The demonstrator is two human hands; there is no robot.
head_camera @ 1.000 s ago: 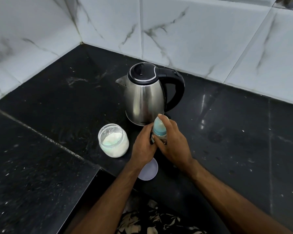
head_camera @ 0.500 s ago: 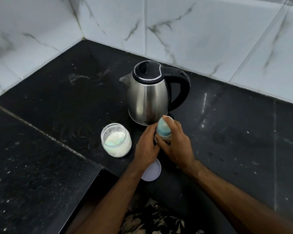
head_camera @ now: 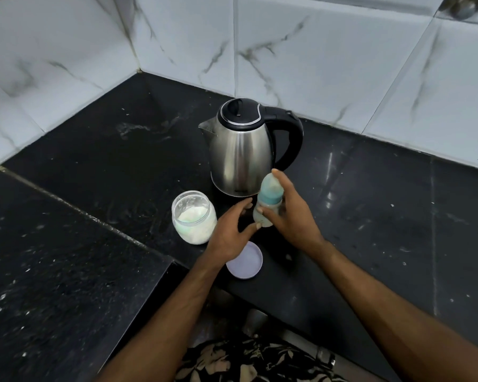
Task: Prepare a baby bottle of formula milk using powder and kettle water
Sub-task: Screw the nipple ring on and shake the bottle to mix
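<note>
A small baby bottle (head_camera: 268, 198) with a teal collar and clear cap stands on the black counter in front of the kettle. My right hand (head_camera: 290, 216) grips the bottle from the right, fingers wrapped round its body and top. My left hand (head_camera: 229, 232) hovers just left of the bottle with relaxed fingers, holding nothing. An uncovered glass jar of white powder (head_camera: 193, 216) sits to the left. The steel kettle (head_camera: 240, 150) with a black lid and handle stands behind.
A pale round lid (head_camera: 246, 261) lies on the counter (head_camera: 370, 216) near its front edge, partly under my left wrist. Marble-tiled walls meet in a corner behind. A raised counter section (head_camera: 53, 257) runs to the left.
My left hand has let go of the bottle and drawn back to the left. My right hand still holds the bottle upright.
</note>
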